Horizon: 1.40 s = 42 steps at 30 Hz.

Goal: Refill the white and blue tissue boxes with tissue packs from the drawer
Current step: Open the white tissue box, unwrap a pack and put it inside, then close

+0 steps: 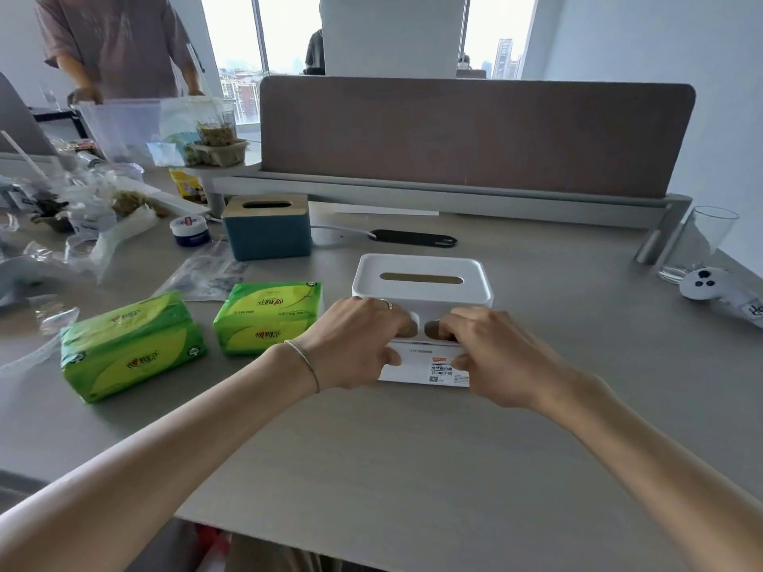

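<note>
White tissue box [422, 282] sits in the middle of the worktop [413, 468], and both hands grip its near side: the left hand [355, 344] and the right hand [491, 353] curl their fingers over the near face, thumbs low by a barcode label [444, 371]. Its lid is on, with the slot empty. Two green tissue packs [132, 344] [268, 317] lie to the left of it, the nearer one further left, the other just beside the left hand. The blue tissue box [266, 229] with a wooden lid stands further back and left, apart from the white one. A small round tub [190, 230] sits left of the blue box, and beyond that the far left is crowded with clear plastic bags [62, 225] and food containers. A drinking glass [697, 243] and a white controller [708, 284] rest at the far right. A brown divider panel [475, 134] closes the back of the grey worktop; behind it are windows. Another person [115, 43] stands at the far left.
</note>
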Each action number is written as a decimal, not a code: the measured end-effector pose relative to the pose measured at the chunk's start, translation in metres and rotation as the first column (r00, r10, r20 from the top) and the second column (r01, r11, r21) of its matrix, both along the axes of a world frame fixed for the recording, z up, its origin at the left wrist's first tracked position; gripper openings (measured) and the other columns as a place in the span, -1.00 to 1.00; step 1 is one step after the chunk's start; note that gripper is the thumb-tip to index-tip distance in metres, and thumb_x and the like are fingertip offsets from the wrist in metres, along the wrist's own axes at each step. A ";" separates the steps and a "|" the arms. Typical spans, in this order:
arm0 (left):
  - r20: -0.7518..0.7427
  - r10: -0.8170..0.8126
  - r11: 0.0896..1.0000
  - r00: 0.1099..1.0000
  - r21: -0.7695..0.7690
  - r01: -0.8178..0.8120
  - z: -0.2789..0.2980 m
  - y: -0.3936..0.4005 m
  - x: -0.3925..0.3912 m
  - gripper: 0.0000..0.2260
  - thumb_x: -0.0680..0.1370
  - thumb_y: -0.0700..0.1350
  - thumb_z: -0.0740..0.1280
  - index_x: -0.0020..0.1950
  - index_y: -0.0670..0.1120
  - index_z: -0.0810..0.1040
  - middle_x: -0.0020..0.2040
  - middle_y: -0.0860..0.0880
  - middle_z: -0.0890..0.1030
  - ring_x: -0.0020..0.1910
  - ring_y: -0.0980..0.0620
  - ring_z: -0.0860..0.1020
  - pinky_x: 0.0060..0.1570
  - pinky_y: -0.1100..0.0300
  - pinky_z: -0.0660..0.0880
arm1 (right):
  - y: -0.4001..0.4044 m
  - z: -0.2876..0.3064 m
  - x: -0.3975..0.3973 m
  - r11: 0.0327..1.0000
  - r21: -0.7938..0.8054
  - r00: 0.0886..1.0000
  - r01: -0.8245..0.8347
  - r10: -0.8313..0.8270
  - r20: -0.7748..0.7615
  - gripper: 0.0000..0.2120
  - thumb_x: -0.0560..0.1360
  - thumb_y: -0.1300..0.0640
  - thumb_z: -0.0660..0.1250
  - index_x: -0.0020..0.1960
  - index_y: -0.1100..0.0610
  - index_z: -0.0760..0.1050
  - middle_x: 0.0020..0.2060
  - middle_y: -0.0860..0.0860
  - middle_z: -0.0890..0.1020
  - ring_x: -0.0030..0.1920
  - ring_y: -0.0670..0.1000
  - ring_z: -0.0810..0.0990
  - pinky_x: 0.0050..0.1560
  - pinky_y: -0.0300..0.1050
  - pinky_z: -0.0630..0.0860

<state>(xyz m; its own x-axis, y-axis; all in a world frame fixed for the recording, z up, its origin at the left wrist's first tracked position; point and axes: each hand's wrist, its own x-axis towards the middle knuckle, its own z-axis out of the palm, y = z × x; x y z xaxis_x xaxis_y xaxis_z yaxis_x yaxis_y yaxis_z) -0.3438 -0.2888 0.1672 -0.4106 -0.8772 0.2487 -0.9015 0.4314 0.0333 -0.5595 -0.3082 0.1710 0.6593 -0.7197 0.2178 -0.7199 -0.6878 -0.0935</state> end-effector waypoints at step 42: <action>0.026 0.321 0.945 0.947 0.058 -0.322 0.071 -0.059 0.156 -0.83 0.60 -0.07 0.32 -0.19 0.10 0.53 -0.29 0.09 0.53 -0.23 -0.05 0.51 -0.24 0.09 0.42 | -0.114 0.052 0.178 0.973 -0.134 0.974 -0.187 0.202 0.107 -0.87 0.48 0.17 0.33 -0.22 0.06 0.59 -0.26 -0.03 0.60 -0.22 0.05 0.55 -0.28 -0.10 0.35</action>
